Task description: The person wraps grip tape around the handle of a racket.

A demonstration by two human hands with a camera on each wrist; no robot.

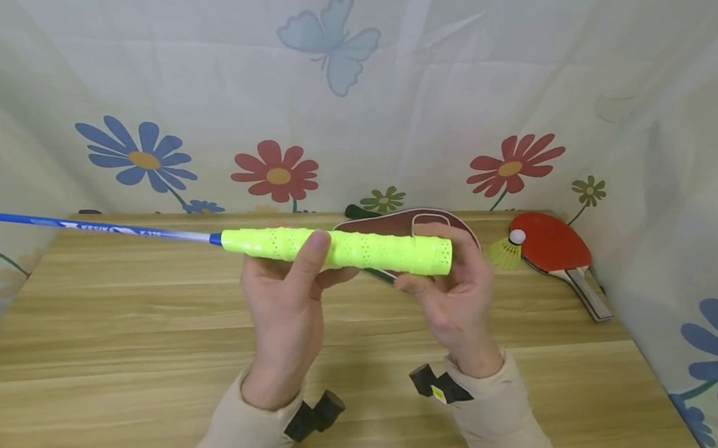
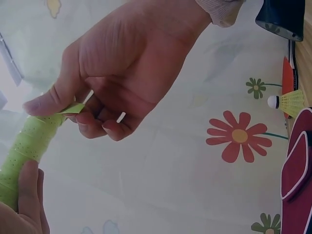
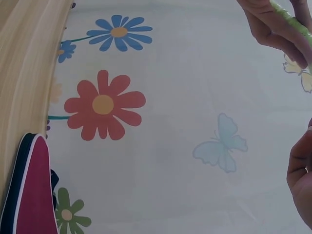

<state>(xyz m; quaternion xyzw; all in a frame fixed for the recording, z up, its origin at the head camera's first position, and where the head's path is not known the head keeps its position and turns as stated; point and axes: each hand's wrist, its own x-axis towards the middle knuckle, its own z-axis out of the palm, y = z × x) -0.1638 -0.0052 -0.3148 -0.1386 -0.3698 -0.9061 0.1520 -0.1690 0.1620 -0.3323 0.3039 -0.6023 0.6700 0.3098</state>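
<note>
A badminton racket [image 1: 137, 231] with a blue shaft lies level across the head view, its strung head cut off at the left edge. Perforated neon-yellow grip tape [image 1: 382, 252] is wound around its handle. My left hand [image 1: 289, 304] holds the handle from below, thumb across the front. At the butt end, my right hand [image 1: 458, 298] has its thumb and fingers around the tape. In the left wrist view, a short loose flap of tape [image 2: 74, 109] sticks out between the right hand's thumb and fingers. The right wrist view catches both hands only partly.
Behind the handle lies a dark red padded case [image 1: 385, 224] on the wooden table [image 1: 126, 346]. A red table tennis bat [image 1: 552, 242] lies at the back right, with a yellow shuttlecock [image 1: 508, 251] against it. Flower-printed cloth [image 1: 375, 124] hangs around the table.
</note>
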